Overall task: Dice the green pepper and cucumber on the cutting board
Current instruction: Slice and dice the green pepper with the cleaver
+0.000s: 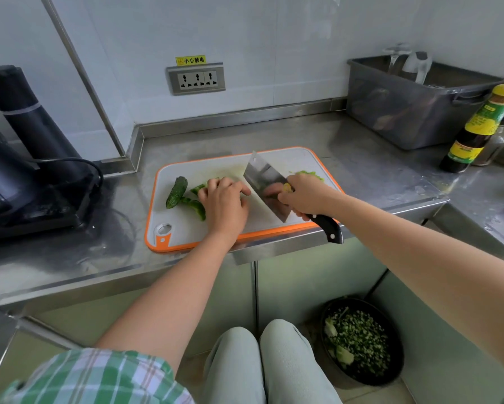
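Observation:
A white cutting board (186, 231) with an orange rim lies on the steel counter. On its left part lie a dark green cucumber piece (176, 191) and green pepper pieces (197, 206). My left hand (223, 204) rests on the board over pepper pieces, fingers curled down on them. My right hand (304, 195) grips the black handle of a cleaver (266, 185), whose blade stands on the board just right of my left hand. A small heap of diced green bits (310, 174) sits behind my right hand.
A grey plastic tub (414, 112) stands at the back right, a dark sauce bottle (478, 129) next to it. A black appliance (26, 158) with a cable fills the left counter. A black bin (361, 342) with chopped greens sits on the floor.

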